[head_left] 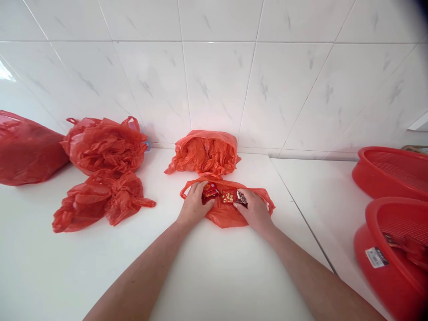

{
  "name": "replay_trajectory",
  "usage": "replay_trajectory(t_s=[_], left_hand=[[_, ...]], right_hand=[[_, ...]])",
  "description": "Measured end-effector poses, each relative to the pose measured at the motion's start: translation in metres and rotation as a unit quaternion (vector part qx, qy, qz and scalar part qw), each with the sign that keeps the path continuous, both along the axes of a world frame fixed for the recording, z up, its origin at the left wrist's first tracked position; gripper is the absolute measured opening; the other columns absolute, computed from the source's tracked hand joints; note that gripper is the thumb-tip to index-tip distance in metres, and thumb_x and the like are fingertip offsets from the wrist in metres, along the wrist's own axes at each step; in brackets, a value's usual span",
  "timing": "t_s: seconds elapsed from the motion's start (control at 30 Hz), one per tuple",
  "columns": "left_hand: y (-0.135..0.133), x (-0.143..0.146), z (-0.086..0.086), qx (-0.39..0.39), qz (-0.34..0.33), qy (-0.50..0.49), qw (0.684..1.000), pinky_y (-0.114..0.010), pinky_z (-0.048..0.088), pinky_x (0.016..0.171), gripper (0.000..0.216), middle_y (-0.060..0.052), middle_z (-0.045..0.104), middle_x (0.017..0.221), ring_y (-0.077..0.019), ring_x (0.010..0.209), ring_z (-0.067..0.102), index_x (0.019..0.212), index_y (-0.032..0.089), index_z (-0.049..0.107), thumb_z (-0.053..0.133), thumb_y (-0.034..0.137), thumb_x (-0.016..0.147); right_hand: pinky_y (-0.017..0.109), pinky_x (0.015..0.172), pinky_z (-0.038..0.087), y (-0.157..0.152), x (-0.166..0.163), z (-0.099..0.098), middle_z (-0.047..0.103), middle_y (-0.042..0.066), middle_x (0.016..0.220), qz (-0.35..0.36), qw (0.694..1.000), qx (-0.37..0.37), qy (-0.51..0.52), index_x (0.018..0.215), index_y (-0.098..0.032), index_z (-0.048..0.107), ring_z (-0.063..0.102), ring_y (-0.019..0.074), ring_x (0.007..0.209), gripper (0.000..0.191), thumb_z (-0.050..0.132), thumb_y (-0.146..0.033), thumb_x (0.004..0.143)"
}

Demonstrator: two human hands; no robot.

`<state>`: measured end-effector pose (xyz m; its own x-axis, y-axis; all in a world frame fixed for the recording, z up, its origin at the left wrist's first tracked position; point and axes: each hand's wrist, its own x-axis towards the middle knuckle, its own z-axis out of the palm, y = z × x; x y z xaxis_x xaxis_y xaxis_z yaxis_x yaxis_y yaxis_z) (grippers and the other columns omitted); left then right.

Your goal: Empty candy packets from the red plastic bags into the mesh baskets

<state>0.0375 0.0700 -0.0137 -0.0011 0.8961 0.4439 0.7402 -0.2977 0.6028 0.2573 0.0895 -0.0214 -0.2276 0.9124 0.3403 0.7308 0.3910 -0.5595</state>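
Observation:
A flat red plastic bag (224,215) lies on the white counter (214,267) in front of me. On it sit several small red candy packets (223,195). My left hand (193,206) rests on the bag's left side, its fingers curled on the leftmost packets. My right hand (254,208) rests on the right side, fingertips pinching the dark packet at that end. Just behind stands a stack of opened red bags (204,154) against the tiled wall.
Bunched red bags (103,145) and knotted ones (100,200) lie at the left, with a full red bag (26,149) at the far left edge. Two red plastic baskets (391,171) (394,254) stand at the right. A counter seam (301,214) runs diagonally.

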Motion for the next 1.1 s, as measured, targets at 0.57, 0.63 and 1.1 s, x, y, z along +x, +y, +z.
replay_trajectory(t_s=[0.57, 0.63, 1.1], left_hand=[[-0.011, -0.004, -0.001, 0.098, -0.016, 0.034, 0.995, -0.040, 0.048, 0.092, 0.025, -0.005, 0.064, 0.108, -0.0206, 0.105, 0.057, 0.102, 0.023, 0.062, 0.052, 0.014, 0.081], [-0.015, -0.001, 0.002, 0.112, -0.038, 0.058, 0.991, -0.037, 0.050, 0.086, 0.021, -0.004, 0.067, 0.100, -0.0194, 0.097, 0.060, 0.099, 0.022, 0.062, 0.051, 0.015, 0.082], [-0.039, 0.029, 0.010, 0.086, -0.228, 0.235, 0.941, -0.026, 0.043, 0.060, 0.016, -0.002, 0.062, 0.073, -0.0144, 0.066, 0.055, 0.089, 0.017, 0.059, 0.045, 0.012, 0.084]], right_hand=[[0.044, 0.092, 0.045, -0.008, 0.004, -0.001, 0.060, 0.004, 0.115, 0.010, 0.998, 0.057, 0.038, 0.116, -0.026, 0.052, 0.055, 0.0233, 0.107, 0.041, 0.056, -0.017, 0.076], [0.044, 0.090, 0.046, -0.010, 0.004, 0.001, 0.061, 0.005, 0.112, 0.011, 0.996, 0.074, 0.038, 0.114, -0.025, 0.054, 0.056, 0.0237, 0.105, 0.038, 0.056, -0.018, 0.077], [0.044, 0.088, 0.046, -0.019, -0.001, 0.009, 0.059, 0.008, 0.113, 0.016, 0.986, 0.154, 0.055, 0.119, -0.023, 0.049, 0.055, 0.0245, 0.105, 0.035, 0.049, -0.017, 0.084]])
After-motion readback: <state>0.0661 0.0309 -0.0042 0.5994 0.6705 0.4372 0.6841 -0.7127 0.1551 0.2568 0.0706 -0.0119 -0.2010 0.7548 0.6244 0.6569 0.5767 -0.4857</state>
